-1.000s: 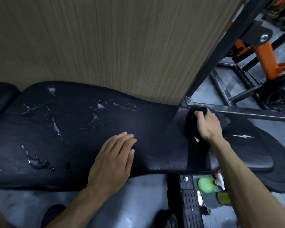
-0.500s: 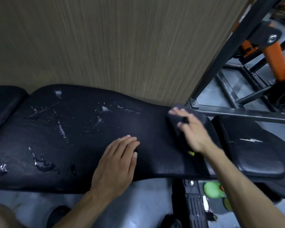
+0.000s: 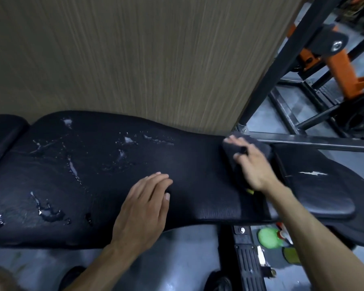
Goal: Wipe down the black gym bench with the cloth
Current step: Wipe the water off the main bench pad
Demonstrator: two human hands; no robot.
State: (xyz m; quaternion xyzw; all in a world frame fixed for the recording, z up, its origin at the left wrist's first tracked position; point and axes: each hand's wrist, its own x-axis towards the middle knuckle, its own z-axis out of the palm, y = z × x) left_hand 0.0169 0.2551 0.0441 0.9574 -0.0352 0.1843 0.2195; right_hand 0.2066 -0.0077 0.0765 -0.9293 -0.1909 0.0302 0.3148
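Observation:
The black gym bench [image 3: 193, 164] stretches across the view, its long pad wet with streaks and droplets on the left half. My right hand [image 3: 251, 164] presses a dark cloth [image 3: 261, 148] flat against the pad's far right end, fingers spread over it. A small yellow tag of the cloth shows under my wrist. My left hand [image 3: 145, 204] rests palm down on the pad's near edge, fingers together, holding nothing. The separate seat pad [image 3: 324, 196] lies to the right of the cloth.
A wood-grain wall panel [image 3: 135, 59] rises right behind the bench. A black steel rack [image 3: 282, 66] with orange parts [image 3: 345, 68] stands at the right. Under the bench sit a green spray bottle [image 3: 268, 238] and the bench's frame [image 3: 248, 259] on grey floor.
My right hand, first balled on the cloth over the gap between pads, has flattened and slid left onto the long pad. The left hand has stayed put.

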